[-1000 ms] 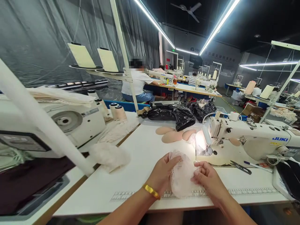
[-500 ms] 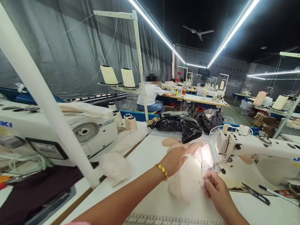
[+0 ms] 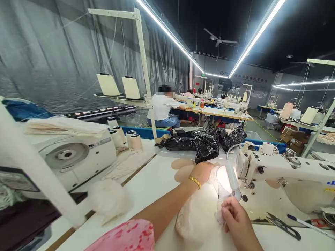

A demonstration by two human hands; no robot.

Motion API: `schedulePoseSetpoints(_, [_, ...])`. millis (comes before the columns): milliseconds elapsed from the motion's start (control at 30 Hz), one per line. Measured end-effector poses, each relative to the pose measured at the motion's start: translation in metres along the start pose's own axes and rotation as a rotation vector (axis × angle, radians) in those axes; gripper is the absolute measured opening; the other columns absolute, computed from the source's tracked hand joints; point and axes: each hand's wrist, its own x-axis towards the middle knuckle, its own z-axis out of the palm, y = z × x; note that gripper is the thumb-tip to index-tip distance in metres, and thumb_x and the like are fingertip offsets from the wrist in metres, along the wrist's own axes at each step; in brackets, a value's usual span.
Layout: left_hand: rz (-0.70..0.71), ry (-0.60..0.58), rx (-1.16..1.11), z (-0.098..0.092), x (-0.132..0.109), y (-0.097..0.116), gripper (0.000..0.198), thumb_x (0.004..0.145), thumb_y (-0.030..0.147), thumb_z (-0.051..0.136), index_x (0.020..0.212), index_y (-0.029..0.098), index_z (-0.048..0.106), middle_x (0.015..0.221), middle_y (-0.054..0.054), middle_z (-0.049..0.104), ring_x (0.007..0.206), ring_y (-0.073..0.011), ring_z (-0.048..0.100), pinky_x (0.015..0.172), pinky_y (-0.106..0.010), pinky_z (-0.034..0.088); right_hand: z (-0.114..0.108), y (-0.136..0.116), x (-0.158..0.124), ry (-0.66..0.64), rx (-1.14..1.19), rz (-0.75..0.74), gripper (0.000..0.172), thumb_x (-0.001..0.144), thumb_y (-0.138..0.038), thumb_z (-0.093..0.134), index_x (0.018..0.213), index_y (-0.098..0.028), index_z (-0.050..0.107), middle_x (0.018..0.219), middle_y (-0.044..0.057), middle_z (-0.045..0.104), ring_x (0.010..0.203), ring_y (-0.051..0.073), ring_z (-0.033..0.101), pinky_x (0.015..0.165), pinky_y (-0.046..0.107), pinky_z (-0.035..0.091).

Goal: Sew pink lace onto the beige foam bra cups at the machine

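My right hand (image 3: 237,214) pinches the edge of a thin, sheer pale fabric (image 3: 221,209) just in front of the sewing machine (image 3: 277,165). My left hand (image 3: 204,170) reaches to the far side of the table, beside flat oval beige fabric pieces (image 3: 180,164); its fingers are mostly hidden, so their grip does not show. Between my arms spreads a soft cream fabric piece (image 3: 196,216), its lacy far end under a small bright lamp (image 3: 231,174).
Thread snips (image 3: 284,225) and a pen (image 3: 309,223) lie at right. Black plastic bags (image 3: 204,144) sit behind the work. A crumpled white cloth (image 3: 111,200) and a white stand pole (image 3: 39,167) are at left. A person in white (image 3: 163,108) sits farther back.
My left hand has moved forward over the beige pieces, and its pink sleeve has come into view. My right hand keeps its pinch. The camera view has turned slightly right.
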Motion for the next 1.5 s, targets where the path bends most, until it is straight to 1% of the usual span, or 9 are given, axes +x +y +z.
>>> schedulePoseSetpoints(200, [-0.201, 0.264, -0.086, -0.036, -0.013, 0.003, 0.027, 0.098, 0.014, 0.049, 0.116, 0.019, 0.069, 0.11, -0.013, 0.075, 0.11, -0.0294, 0.067, 0.1, -0.046, 0.051, -0.007, -0.017, -0.005, -0.021, 0.056, 0.047, 0.028, 0.087, -0.048, 0.069, 0.09, -0.021, 0.062, 0.072, -0.003, 0.059, 0.06, 0.013, 0.051, 0.055, 0.024, 0.045])
schedulePoseSetpoints(300, [-0.294, 0.285, -0.188, -0.065, -0.039, 0.017, 0.027, 0.097, 0.025, 0.047, 0.116, 0.022, 0.066, 0.101, -0.008, 0.075, 0.096, -0.0273, 0.07, 0.083, -0.04, 0.056, -0.01, -0.018, -0.004, -0.023, 0.089, 0.071, 0.031, 0.087, -0.051, 0.07, 0.092, -0.021, 0.063, 0.074, -0.002, 0.063, 0.06, 0.013, 0.054, 0.059, 0.025, 0.047])
schedulePoseSetpoints(433, [-0.316, 0.002, -0.518, -0.088, -0.088, 0.044, 0.026, 0.086, 0.037, 0.056, 0.106, 0.022, 0.062, 0.076, 0.002, 0.068, 0.064, -0.0172, 0.063, 0.054, -0.025, 0.047, -0.013, -0.015, -0.003, -0.035, 0.125, 0.077, 0.042, 0.09, -0.062, 0.065, 0.095, -0.021, 0.064, 0.078, 0.0, 0.067, 0.063, 0.015, 0.058, 0.06, 0.027, 0.049])
schedulePoseSetpoints(600, [-0.35, -0.242, -0.677, -0.074, -0.118, 0.074, 0.025, 0.078, 0.031, 0.056, 0.1, 0.02, 0.057, 0.07, 0.005, 0.061, 0.062, -0.0159, 0.055, 0.056, -0.026, 0.041, -0.014, -0.015, -0.004, -0.054, 0.142, 0.03, 0.053, 0.09, -0.072, 0.061, 0.104, -0.021, 0.065, 0.079, 0.001, 0.065, 0.072, 0.017, 0.062, 0.063, 0.028, 0.051])
schedulePoseSetpoints(900, [-0.079, -0.336, -0.287, -0.073, -0.095, 0.084, 0.049, 0.074, 0.03, 0.065, 0.122, 0.018, 0.062, 0.127, -0.013, 0.068, 0.115, -0.0332, 0.064, 0.098, -0.046, 0.049, -0.012, -0.015, -0.016, -0.099, 0.004, -0.12, 0.031, 0.09, -0.041, 0.072, 0.113, -0.024, 0.061, 0.086, -0.001, 0.065, 0.077, 0.016, 0.06, 0.072, 0.029, 0.046])
schedulePoseSetpoints(1000, [0.092, -0.556, -0.387, -0.077, -0.084, 0.075, 0.076, 0.068, 0.036, 0.075, 0.14, 0.023, 0.053, 0.151, -0.011, 0.054, 0.139, -0.0345, 0.049, 0.115, -0.045, 0.039, -0.013, -0.02, -0.023, -0.135, -0.103, -0.181, 0.023, 0.093, -0.032, 0.066, 0.115, -0.025, 0.06, 0.088, 0.0, 0.066, 0.079, 0.017, 0.061, 0.074, 0.03, 0.047])
schedulePoseSetpoints(1133, [0.08, -0.847, -0.458, -0.085, -0.076, 0.06, 0.046, 0.066, 0.04, 0.076, 0.107, 0.024, 0.064, 0.098, 0.0, 0.071, 0.091, -0.0254, 0.067, 0.075, -0.032, 0.053, -0.022, -0.036, -0.032, -0.131, -0.233, -0.277, 0.021, 0.095, -0.028, 0.062, 0.116, -0.025, 0.062, 0.085, -0.001, 0.064, 0.073, 0.015, 0.06, 0.07, 0.028, 0.051])
schedulePoseSetpoints(1333, [0.04, -0.422, -0.366, -0.105, -0.089, 0.052, 0.018, 0.076, 0.027, 0.059, 0.076, 0.022, 0.043, 0.073, 0.004, 0.049, 0.069, -0.0162, 0.047, 0.06, -0.027, 0.031, -0.024, -0.065, -0.03, 0.193, -0.558, -0.773, 0.017, 0.1, -0.019, 0.057, 0.114, -0.026, 0.062, 0.079, -0.003, 0.068, 0.056, 0.011, 0.055, 0.053, 0.022, 0.047])
schedulePoseSetpoints(1500, [0.548, 0.244, 0.067, -0.097, -0.11, 0.037, 0.023, 0.087, 0.002, 0.042, 0.076, 0.022, 0.045, 0.064, 0.004, 0.05, 0.06, -0.017, 0.041, 0.065, -0.032, 0.033, -0.022, -0.048, -0.005, 0.074, -0.74, -1.048, 0.03, 0.102, -0.008, 0.048, 0.124, -0.022, 0.06, 0.094, 0.006, 0.075, 0.079, 0.017, 0.068, 0.069, 0.028, 0.052])
